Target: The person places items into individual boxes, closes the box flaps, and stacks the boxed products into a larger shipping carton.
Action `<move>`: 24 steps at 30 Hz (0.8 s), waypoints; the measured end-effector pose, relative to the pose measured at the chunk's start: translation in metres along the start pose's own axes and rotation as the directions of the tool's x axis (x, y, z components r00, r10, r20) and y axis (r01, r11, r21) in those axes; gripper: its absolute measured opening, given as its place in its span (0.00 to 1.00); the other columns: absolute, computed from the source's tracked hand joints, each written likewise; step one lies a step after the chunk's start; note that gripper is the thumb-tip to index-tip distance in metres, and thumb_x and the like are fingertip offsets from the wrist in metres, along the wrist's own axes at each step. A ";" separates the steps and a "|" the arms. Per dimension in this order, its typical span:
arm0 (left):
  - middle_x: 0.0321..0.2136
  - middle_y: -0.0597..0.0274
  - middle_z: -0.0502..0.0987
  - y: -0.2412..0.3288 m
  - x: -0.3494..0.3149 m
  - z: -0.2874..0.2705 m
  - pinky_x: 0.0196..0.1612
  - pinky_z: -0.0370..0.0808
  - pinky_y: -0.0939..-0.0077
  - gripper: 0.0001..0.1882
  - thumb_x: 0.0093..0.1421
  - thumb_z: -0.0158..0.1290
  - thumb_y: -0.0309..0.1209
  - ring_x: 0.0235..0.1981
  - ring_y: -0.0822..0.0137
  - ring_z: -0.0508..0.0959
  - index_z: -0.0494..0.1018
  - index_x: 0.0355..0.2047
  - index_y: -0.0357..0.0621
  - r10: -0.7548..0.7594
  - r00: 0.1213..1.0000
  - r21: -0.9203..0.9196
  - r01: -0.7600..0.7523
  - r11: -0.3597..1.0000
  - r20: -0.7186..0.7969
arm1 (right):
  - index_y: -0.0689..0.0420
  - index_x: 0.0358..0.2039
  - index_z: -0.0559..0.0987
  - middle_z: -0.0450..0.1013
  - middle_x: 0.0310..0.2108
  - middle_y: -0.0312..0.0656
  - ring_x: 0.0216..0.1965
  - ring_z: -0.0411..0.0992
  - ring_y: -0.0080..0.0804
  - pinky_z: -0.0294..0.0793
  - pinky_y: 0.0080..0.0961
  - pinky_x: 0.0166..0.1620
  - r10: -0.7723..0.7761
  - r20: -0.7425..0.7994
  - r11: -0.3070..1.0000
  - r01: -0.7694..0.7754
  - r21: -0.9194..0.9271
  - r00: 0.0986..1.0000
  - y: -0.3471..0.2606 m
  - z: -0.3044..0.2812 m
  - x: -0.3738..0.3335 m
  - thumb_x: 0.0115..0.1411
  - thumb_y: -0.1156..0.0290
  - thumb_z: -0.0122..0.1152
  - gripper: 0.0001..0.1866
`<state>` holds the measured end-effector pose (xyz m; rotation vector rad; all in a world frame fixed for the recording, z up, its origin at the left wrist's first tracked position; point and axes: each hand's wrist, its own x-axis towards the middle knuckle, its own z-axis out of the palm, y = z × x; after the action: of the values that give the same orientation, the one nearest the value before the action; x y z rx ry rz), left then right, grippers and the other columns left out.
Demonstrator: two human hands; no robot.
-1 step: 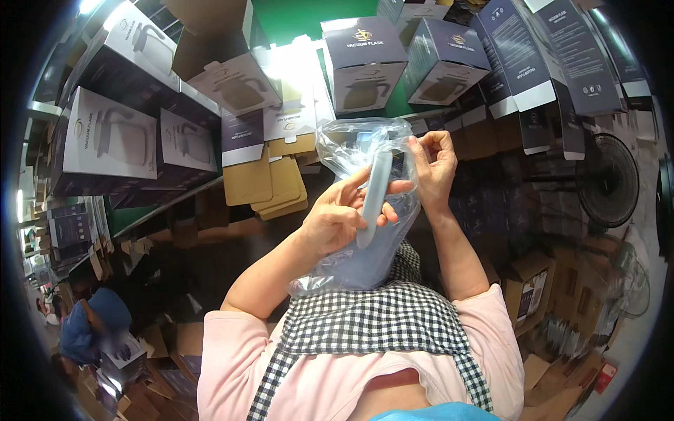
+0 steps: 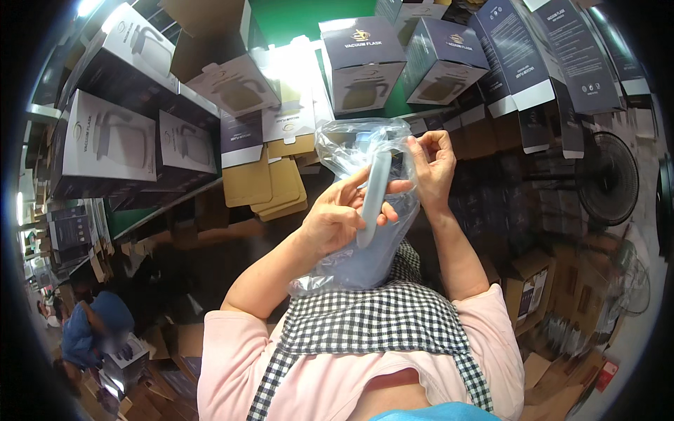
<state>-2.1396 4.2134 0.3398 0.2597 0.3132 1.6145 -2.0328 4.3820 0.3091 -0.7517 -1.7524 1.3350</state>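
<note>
A pale blue vacuum flask (image 2: 351,263) in a clear plastic bag (image 2: 335,158) rests against my checked apron. Its long grey-blue handle (image 2: 376,200) points up toward me. My left hand (image 2: 344,210) is closed around this handle, with fingertips showing on its right side. At the bag's upper right, my right hand (image 2: 434,165) pinches the plastic between thumb and forefinger, its other fingers curled. Crumpled film bunches around the flask's top, partly blurring it.
Printed flask boxes (image 2: 361,70) stand on a green-topped bench ahead, with more boxes (image 2: 109,144) at left. Brown cardboard pieces (image 2: 277,184) jut over the bench's near edge. A black fan (image 2: 609,180) is at right. A person in blue (image 2: 98,326) bends over a box at lower left.
My hands, the flask and the bag look the same. The person in blue at lower left has shifted slightly.
</note>
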 end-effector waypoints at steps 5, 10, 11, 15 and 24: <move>0.46 0.41 0.74 -0.011 0.018 0.013 0.33 0.77 0.78 0.30 0.59 0.53 0.25 0.31 0.64 0.78 0.59 0.60 0.32 -0.065 0.968 0.240 0.124 0.963 -0.241 | 0.60 0.40 0.74 0.71 0.37 0.37 0.39 0.69 0.23 0.71 0.22 0.44 0.078 0.001 0.995 -0.078 0.066 0.997 -0.002 -0.022 -0.001 0.60 0.73 0.62 0.09; 0.33 0.53 0.78 -0.019 0.040 0.027 0.30 0.73 0.75 0.13 0.66 0.50 0.28 0.25 0.66 0.75 0.67 0.48 0.35 -0.271 0.921 0.391 0.367 0.844 -0.279 | 0.58 0.43 0.77 0.64 0.58 0.52 0.62 0.62 0.48 0.62 0.40 0.61 -0.164 0.272 0.975 0.198 -0.103 0.948 -0.013 -0.054 -0.012 0.62 0.55 0.60 0.19; 0.29 0.54 0.77 -0.026 0.053 0.035 0.29 0.72 0.76 0.09 0.65 0.51 0.27 0.23 0.66 0.75 0.70 0.43 0.35 -0.300 0.918 0.441 0.389 0.809 -0.259 | 0.59 0.37 0.76 0.66 0.56 0.49 0.58 0.65 0.47 0.65 0.40 0.58 -0.158 0.165 0.974 0.181 -0.137 0.974 -0.014 -0.060 -0.018 0.62 0.58 0.60 0.15; 0.23 0.60 0.75 -0.072 0.102 0.050 0.27 0.69 0.77 0.04 0.61 0.51 0.25 0.22 0.71 0.74 0.72 0.32 0.36 -0.481 0.850 0.751 0.459 0.474 -0.216 | 0.57 0.34 0.76 0.69 0.49 0.42 0.53 0.68 0.43 0.65 0.40 0.57 -0.193 0.013 0.908 0.184 -0.377 0.981 -0.016 -0.131 -0.044 0.60 0.67 0.64 0.08; 0.14 0.67 0.72 -0.263 0.216 0.054 0.18 0.65 0.77 0.17 0.46 0.68 0.38 0.14 0.75 0.68 0.74 0.18 0.38 -0.562 0.806 0.982 0.131 -0.137 -0.186 | 0.58 0.36 0.80 0.72 0.45 0.43 0.49 0.70 0.40 0.68 0.38 0.54 -0.065 -0.318 0.873 -0.101 -0.478 0.946 0.053 -0.293 -0.136 0.58 0.65 0.65 0.10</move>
<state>-1.8899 4.4462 0.2927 1.4566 1.2274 0.3769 -1.7117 4.4282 0.2644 -1.1970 -1.8233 0.7120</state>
